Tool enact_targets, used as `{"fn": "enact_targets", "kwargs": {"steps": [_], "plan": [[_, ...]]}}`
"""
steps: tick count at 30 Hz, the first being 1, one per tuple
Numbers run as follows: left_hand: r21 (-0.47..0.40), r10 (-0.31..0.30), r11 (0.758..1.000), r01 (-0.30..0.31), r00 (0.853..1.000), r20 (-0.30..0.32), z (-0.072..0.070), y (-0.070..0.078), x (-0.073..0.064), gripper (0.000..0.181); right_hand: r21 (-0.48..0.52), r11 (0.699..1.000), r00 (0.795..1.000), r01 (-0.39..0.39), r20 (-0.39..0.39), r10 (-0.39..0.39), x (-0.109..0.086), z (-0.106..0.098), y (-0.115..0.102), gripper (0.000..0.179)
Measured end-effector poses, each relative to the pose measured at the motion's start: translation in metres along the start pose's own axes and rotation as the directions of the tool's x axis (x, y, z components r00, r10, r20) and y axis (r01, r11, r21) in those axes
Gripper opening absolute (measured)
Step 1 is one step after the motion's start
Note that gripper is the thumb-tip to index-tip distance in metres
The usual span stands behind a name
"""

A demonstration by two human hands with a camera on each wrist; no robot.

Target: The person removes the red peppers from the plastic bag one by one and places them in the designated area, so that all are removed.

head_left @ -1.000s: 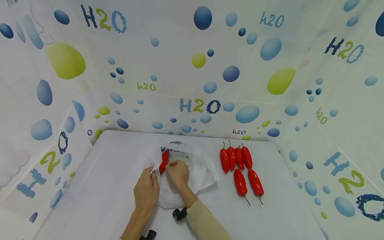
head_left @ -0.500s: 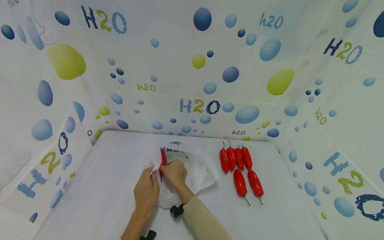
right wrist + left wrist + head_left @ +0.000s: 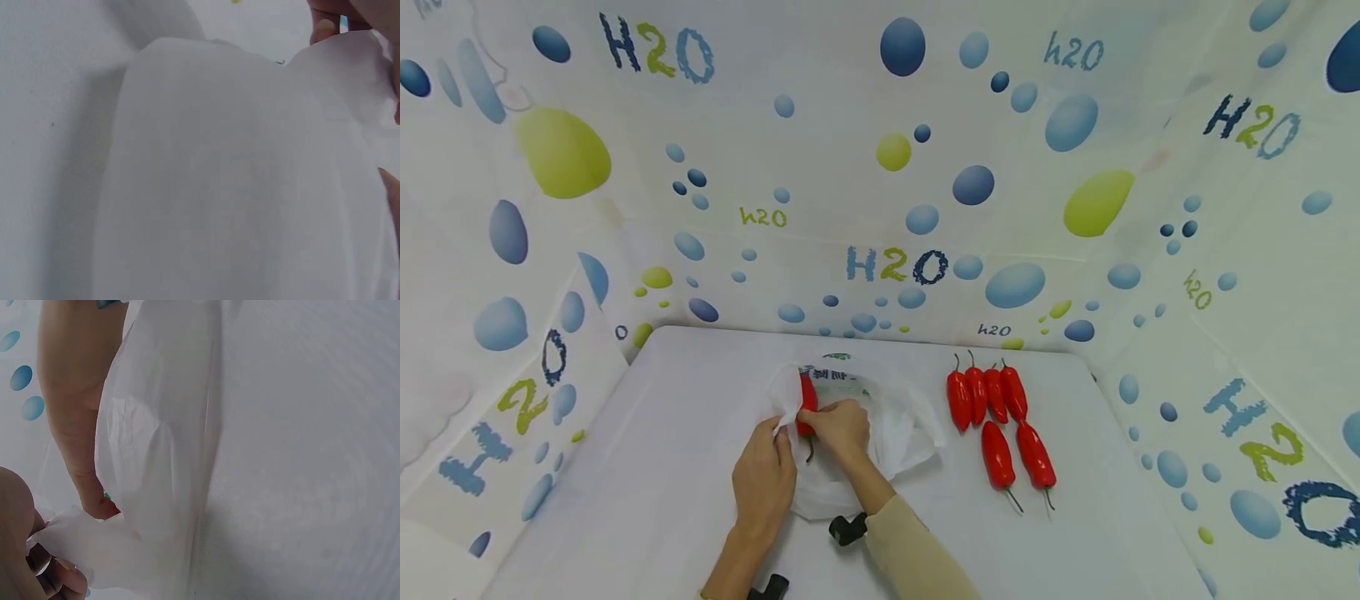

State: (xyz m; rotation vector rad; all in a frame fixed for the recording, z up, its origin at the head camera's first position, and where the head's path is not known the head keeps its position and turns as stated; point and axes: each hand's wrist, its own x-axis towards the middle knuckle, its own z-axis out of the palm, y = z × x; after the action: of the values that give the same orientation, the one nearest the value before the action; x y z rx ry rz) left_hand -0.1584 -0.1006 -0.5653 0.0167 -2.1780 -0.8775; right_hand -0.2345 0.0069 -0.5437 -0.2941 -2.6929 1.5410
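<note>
A white plastic bag point(image 3: 910, 429) lies near the middle of the table, its mouth spread. My left hand point(image 3: 762, 479) pinches the bag's left edge; in the left wrist view its curled fingers point(image 3: 70, 575) hold the gathered plastic. At the bag's opening, my right hand point(image 3: 841, 429) grips a red chili pepper point(image 3: 808, 392) near its stem end. The thin dark stem points toward me below the fingers. In the right wrist view the bag's wall point(image 3: 237, 169) hides most of that hand and the pepper.
Several red chili peppers point(image 3: 997, 454) lie on the table right of the bag, in two rows. The white table point(image 3: 647, 467) ends at a backdrop point(image 3: 820, 150) printed with bubbles and H2O lettering. Dark wrist-camera pieces point(image 3: 847, 530) sit on the forearms.
My right hand has moved left from beside the pepper onto it and taken hold. The pepper's stem now shows below the fingers. My left hand has stayed on the bag's edge.
</note>
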Motion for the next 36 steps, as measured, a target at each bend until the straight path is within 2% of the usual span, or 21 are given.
{"fn": "enact_targets", "kwargs": {"steps": [5,8,16,26,36], "plan": [[0.007,-0.009,1.000,0.009,1.000,0.021,-0.001,-0.001,0.001,0.020,0.078,0.997,1.000,-0.010,0.014,0.009,0.001,-0.006,-0.001,0.028],[0.010,-0.008,1.000,0.008,1.000,0.023,0.000,-0.001,0.000,0.021,0.089,0.996,1.000,-0.010,0.010,0.009,0.000,-0.011,-0.002,0.028],[-0.001,0.024,1.000,-0.024,0.999,-0.026,0.001,-0.001,0.001,0.019,0.089,0.996,1.000,0.010,-0.001,-0.010,-0.002,-0.025,-0.003,0.029],[-0.005,0.021,1.000,-0.021,1.000,-0.005,-0.001,0.002,0.001,0.019,0.134,0.991,1.000,0.019,-0.016,-0.017,-0.011,-0.041,-0.003,0.029],[-0.003,0.046,0.999,-0.046,0.998,-0.041,0.000,0.003,0.002,0.019,0.209,0.977,0.999,0.037,-0.022,-0.033,-0.020,-0.055,-0.004,0.025]]}}
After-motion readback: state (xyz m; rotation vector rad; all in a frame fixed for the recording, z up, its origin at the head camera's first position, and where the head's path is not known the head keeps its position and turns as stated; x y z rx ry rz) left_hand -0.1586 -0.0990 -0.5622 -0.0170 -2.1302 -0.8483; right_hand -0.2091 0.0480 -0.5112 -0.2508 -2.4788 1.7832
